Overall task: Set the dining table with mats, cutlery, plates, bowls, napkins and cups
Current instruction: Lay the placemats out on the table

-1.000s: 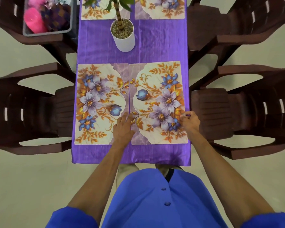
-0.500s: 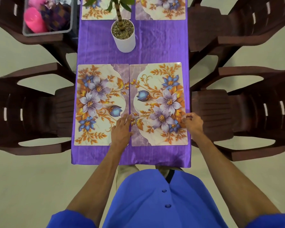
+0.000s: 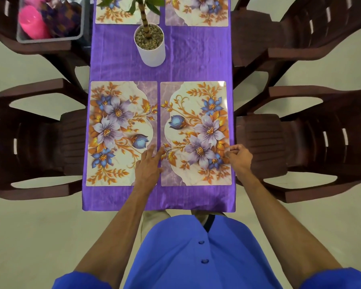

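A person in a blue shirt stands at the near end of a narrow counter [image 3: 196, 59] covered with a purple cloth. Two floral mats lie side by side in the centre of the frame, close together with a thin strip of cloth between them. The left hand [image 3: 147, 166] rests flat, fingers straight and slightly spread, across the inner edge of the left mat [image 3: 117, 132], fingertips reaching the gap. The right hand [image 3: 239, 157] has its fingers curled together, pinching the outer edge of the right mat [image 3: 196, 130] near its lower right corner, though how firmly is hard to judge. No writing or brand shows on either mat.

At top centre stands a white pot [image 3: 150, 46] holding a small plant in gravel, with two more floral mats beyond it. At upper left a grey bin [image 3: 50, 38] sits on a dark brown chair, holding a pink cup and patterned cloth. Brown chairs [image 3: 300, 142] flank both sides.
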`<state>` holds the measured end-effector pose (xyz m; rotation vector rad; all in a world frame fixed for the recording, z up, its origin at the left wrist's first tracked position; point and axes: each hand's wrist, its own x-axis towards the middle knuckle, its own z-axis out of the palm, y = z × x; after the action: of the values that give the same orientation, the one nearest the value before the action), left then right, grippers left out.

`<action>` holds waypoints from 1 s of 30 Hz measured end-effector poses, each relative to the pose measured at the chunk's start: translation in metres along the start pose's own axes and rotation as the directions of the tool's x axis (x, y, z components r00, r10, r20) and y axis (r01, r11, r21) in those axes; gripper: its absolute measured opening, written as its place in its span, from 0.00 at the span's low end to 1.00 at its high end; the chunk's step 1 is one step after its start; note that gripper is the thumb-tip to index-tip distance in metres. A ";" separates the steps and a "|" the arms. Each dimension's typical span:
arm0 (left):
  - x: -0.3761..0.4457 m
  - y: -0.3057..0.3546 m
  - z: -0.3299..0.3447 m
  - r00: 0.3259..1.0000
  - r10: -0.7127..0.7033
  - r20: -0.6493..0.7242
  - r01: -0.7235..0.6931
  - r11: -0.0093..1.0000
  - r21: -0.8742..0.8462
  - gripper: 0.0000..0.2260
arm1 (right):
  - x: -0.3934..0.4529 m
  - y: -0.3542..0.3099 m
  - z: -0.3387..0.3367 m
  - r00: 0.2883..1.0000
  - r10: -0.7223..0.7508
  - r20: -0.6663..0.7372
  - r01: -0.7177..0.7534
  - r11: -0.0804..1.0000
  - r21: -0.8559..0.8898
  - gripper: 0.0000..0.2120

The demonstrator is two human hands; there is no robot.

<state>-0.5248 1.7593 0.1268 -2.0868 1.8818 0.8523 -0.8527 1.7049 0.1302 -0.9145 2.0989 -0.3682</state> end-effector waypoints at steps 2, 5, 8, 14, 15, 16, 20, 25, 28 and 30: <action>0.000 -0.001 0.000 1.000 -0.003 -0.002 0.003 1.000 -0.003 0.36 | -0.003 -0.001 0.000 0.999 -0.055 -0.002 0.054 0.998 -0.008 0.13; 0.000 -0.002 0.000 1.000 -0.004 0.004 0.005 1.000 -0.003 0.36 | -0.007 -0.002 0.000 0.990 -0.138 0.036 0.139 0.989 -0.040 0.18; 0.000 0.000 0.000 1.000 -0.002 -0.001 0.002 1.000 0.000 0.36 | -0.008 0.000 0.002 0.986 -0.166 0.026 0.167 0.985 -0.052 0.20; -0.001 0.001 0.000 1.000 -0.003 -0.004 0.003 1.000 -0.003 0.37 | -0.008 0.008 -0.001 0.976 -0.201 0.084 0.206 0.977 -0.051 0.22; -0.001 0.001 0.000 1.000 -0.001 -0.007 0.001 1.000 -0.002 0.37 | -0.007 0.010 -0.002 0.972 -0.212 0.102 0.218 0.975 -0.050 0.23; -0.001 0.001 0.000 1.000 0.000 -0.010 0.000 1.000 -0.002 0.37 | -0.006 0.012 -0.003 0.969 -0.221 0.112 0.228 0.973 -0.049 0.23; -0.001 0.001 0.000 1.000 -0.007 -0.009 0.007 1.000 -0.012 0.38 | -0.005 0.014 -0.004 0.962 -0.250 0.107 0.256 0.965 -0.054 0.24; -0.001 0.000 0.001 1.000 -0.002 -0.014 0.002 1.000 -0.018 0.38 | -0.004 0.012 -0.003 0.964 -0.248 0.091 0.254 0.965 -0.061 0.25; -0.001 0.000 0.002 1.000 -0.005 -0.015 0.005 1.000 -0.010 0.38 | -0.001 0.014 -0.003 0.968 -0.228 0.102 0.237 0.967 -0.093 0.25; -0.001 -0.001 0.002 1.000 -0.005 -0.015 0.005 1.000 -0.010 0.38 | -0.002 0.015 -0.002 0.973 -0.219 0.073 0.226 0.969 -0.102 0.24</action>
<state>-0.5248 1.7613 0.1256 -2.1092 1.8826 0.8485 -0.8612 1.7170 0.1247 -1.2175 1.9814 -0.3374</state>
